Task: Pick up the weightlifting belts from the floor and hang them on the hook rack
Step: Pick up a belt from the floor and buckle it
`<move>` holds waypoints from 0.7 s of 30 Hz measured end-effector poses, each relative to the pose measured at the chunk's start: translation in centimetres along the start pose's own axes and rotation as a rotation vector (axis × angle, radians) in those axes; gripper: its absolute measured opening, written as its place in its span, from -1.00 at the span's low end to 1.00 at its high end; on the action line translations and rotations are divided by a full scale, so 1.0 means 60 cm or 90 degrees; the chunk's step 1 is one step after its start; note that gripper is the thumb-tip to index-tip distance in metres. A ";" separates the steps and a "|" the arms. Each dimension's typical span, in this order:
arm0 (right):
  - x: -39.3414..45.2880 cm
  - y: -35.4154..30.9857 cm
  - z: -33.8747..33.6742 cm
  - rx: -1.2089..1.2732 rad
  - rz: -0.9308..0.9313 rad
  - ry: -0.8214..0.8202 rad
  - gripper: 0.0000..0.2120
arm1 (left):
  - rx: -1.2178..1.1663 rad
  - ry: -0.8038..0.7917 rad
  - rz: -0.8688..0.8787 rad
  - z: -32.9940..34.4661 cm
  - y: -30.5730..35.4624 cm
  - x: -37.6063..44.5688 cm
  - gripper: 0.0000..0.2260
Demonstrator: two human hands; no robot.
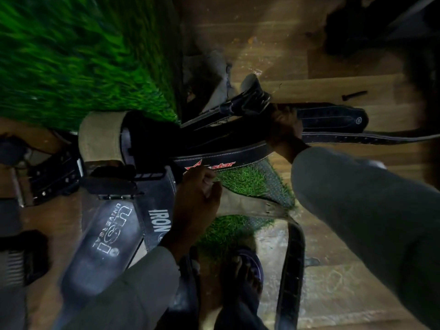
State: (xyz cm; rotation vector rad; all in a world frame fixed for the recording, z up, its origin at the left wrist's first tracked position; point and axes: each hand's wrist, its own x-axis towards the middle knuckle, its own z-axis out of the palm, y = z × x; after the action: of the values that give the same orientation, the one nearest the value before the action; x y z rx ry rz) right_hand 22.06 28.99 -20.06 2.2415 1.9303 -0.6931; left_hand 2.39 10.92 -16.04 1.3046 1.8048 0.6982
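Several black weightlifting belts lie tangled on the floor below me. My left hand has its fingers curled at the edge of a black belt with a red star logo, beside a belt marked IRON. A wide belt marked USI UNIVERSAL lies to the left. My right hand grips a bundle of black belts near their buckles. A long perforated strap runs off to the right. No hook rack is in view.
Green artificial turf covers the upper left, with a loose turf piece under the belts. Wooden floor spreads on the right. My sandalled foot stands at the bottom. A small dark bolt lies on the floor.
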 end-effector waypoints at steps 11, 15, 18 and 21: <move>-0.180 0.019 -0.076 -0.038 -0.103 0.050 -0.52 | -0.026 -0.001 -0.164 -0.023 0.111 -0.084 -0.93; -0.227 0.002 -0.139 0.057 -0.178 0.037 -0.35 | -0.046 -0.036 -0.231 -0.037 0.176 -0.112 -0.92; -0.263 -0.029 -0.200 0.092 -0.224 -0.022 -0.40 | -0.139 -0.073 -0.330 -0.051 0.203 -0.124 -0.65; -0.309 -0.075 -0.243 0.102 -0.254 -0.082 -0.51 | -0.322 -0.064 -0.469 -0.066 0.193 -0.129 -0.34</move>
State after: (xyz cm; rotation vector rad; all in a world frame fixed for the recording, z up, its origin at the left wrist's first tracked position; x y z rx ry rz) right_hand 20.01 18.27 1.29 1.8442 2.3542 -1.0442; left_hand 6.27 7.34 -2.59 0.2932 1.7001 0.5934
